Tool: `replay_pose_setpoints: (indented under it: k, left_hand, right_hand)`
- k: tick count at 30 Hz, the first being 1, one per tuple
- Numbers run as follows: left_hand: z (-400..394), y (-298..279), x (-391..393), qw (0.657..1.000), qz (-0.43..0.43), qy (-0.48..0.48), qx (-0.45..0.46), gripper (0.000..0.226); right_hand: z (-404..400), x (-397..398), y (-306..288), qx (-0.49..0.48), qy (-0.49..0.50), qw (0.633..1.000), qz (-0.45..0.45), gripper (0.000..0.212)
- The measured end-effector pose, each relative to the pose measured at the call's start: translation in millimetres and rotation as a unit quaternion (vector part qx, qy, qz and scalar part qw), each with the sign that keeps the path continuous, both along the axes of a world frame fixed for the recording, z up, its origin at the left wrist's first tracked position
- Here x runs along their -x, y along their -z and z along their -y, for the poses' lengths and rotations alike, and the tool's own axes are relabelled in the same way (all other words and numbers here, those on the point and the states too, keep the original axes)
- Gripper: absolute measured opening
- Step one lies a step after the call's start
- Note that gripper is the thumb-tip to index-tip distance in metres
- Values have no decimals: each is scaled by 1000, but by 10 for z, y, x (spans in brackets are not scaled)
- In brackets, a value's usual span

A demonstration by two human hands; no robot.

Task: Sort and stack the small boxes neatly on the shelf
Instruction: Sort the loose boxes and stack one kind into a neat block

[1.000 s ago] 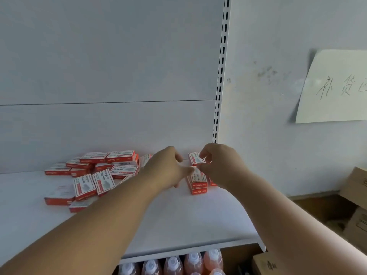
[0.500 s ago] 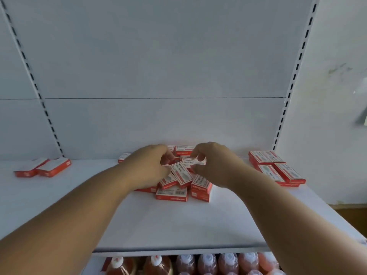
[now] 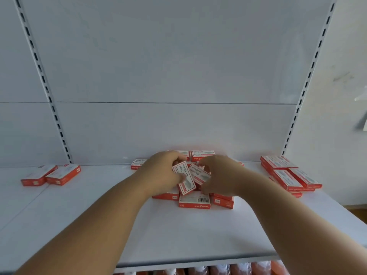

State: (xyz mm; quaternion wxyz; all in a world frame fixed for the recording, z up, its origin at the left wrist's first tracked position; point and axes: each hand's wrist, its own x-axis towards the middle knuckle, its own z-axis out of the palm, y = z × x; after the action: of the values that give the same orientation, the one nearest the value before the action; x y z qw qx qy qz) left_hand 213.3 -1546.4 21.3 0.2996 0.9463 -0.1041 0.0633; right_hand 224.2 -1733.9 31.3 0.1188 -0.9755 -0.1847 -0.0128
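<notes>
Now left hand (image 3: pixel 158 173) grip holding tilted box (image 3: pixel 183 178), right hand (image 3: pixel 220 175) grip on another box (image 3: pixel 199 173).

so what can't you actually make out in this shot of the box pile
Head view only:
- Middle pile: total count, covered by the left hand and right hand.
- Small print on the tilted box: too small and blurred.
- Bottles below the shelf: cut off by the bottom edge.

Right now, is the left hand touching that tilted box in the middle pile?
Touching. The head view shows the left hand with its thumb lying across the face of the tilted box.
</notes>
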Motion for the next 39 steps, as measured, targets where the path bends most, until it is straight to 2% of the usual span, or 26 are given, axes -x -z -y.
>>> replay_pose_setpoints:
  k: [2, 4, 7, 9, 10, 11, 13, 14, 16, 18, 20, 22, 25, 27, 30, 33, 37, 39]
  left_hand:
    - [-52, 51, -3, 993, 1, -19, 121, 29]
    - [-127, 96, 4, 969, -19, -28, 243, 25]
    - [-217, 131, -5, 934, -21, -47, 353, 19]
    - [-235, 117, -24, 888, -35, -52, 456, 16]
    - [-240, 100, -31, 845, -53, -44, 531, 17]
    - [-242, 79, -34, 791, -76, -29, 607, 21]
    - [-253, 54, -44, 694, -116, 7, 711, 35]
    - [-260, 54, -53, 666, -128, 24, 734, 40]
    - [-261, 51, -53, 647, -139, 45, 749, 44]
    - [-240, 45, -34, 671, -136, 37, 728, 44]
    - [-193, 41, 5, 730, -121, 19, 672, 41]
    - [-114, 34, 38, 781, -112, 9, 615, 30]
    - [78, -33, 54, 848, -114, -7, 517, 19]
    - [279, -129, 45, 880, -119, 11, 459, 16]
    - [708, -296, -24, 881, -138, 46, 450, 15]
    - [1257, -402, -173, 887, -152, 62, 432, 15]
    - [1986, -381, -463, 900, -194, 33, 389, 14]
    - [2246, -302, -615, 909, -212, 0, 360, 10]
  right_hand:
    - [-3, -37, 12, -29, 3, 999, -14, 33]
    - [22, -68, 36, -75, 16, 997, -15, 27]
    - [15, -95, 79, -120, 23, 993, -4, 17]
    - [-22, -102, 113, -175, 42, 984, 11, 15]
    - [-39, -105, 119, -226, 59, 972, 19, 14]
    - [-51, -105, 112, -297, 79, 951, 15, 13]
    - [-53, -89, 71, -465, 93, 879, -48, 11]
    - [-47, -77, 47, -538, 78, 834, -90, 15]
    - [-39, -23, 8, -637, 43, 754, -154, 22]
    - [-27, 49, -5, -685, 23, 704, -185, 25]
    - [-2, 123, -9, -707, 16, 680, -192, 26]
    - [81, 178, -25, -718, 19, 673, -176, 27]
    - [302, 222, -129, -715, 32, 681, -152, 20]
    - [515, 213, -207, -710, 45, 691, -127, 12]
    - [911, 147, -277, -688, 82, 716, -85, 4]
    - [1410, 6, -308, -635, 143, 758, -49, 3]
    - [2094, -289, -306, -515, 226, 826, -36, 6]
    - [2339, -462, -256, -463, 252, 849, -38, 5]
